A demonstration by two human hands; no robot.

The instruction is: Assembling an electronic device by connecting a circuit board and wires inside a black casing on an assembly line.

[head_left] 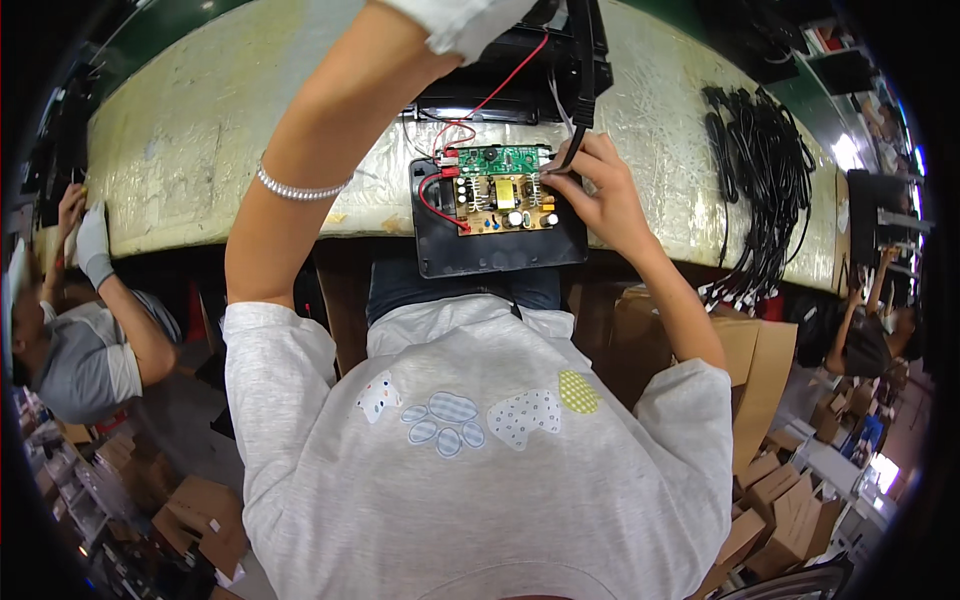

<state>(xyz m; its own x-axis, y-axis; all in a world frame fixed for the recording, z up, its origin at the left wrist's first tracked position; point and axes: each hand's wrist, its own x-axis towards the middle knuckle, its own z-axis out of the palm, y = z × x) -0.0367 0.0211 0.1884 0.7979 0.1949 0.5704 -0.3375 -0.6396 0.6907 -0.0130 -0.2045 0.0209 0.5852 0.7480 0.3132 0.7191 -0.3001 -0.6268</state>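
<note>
Yellowed, creased film covers my worktop [665,190]; mid-frame, a flat black plastic panel [505,258] juts over its near edge, so a tug could tip it. My gloved left hand [455,25], top centre, is cut off; its grip I can't tell. My bare right hand [603,185] bunches its fingertips by the spiky circuit board [505,192] on that panel, gripping or not, unclear. Slender red wires [422,197] might snag loose.

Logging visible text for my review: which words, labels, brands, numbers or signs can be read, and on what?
None can be read.
Green board, tan board: any markings too small.
Cardboard boxes, lower right: any print too blurred.
White label on lower-left box: too small.
Grey shirt: pictures only.
</note>
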